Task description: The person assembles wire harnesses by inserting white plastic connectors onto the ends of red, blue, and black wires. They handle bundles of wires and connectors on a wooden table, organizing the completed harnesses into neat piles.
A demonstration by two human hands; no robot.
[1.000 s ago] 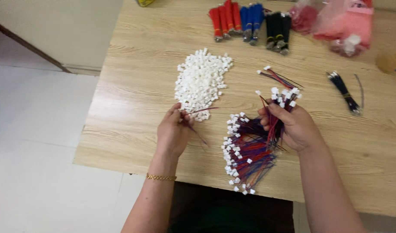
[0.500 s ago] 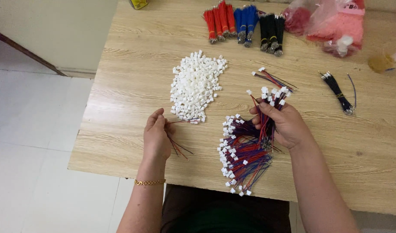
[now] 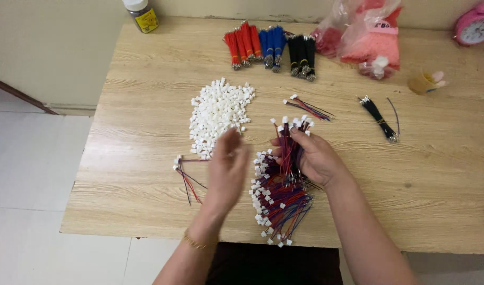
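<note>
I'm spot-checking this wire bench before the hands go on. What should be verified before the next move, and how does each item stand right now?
1. Right hand grips the wire bundle: ok.
2. Left hand empty: cannot tell, it is blurred.
3. White connector pile near the left hand: ok.
4. Small wire set lies on the table, apart from the finished heap: ok.
5. Heap fully on the table: ok, though close to the front edge.

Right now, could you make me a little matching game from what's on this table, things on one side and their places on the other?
Things:
1. pile of white connectors
2. red, blue and black wire bundles
3. pink clock
4. wired harness bunch

Places:
A. held in the right hand
B. far right corner
C. table middle, beyond the left hand
D. far edge, centre

Pairs: 1-C, 2-D, 3-B, 4-A
</note>
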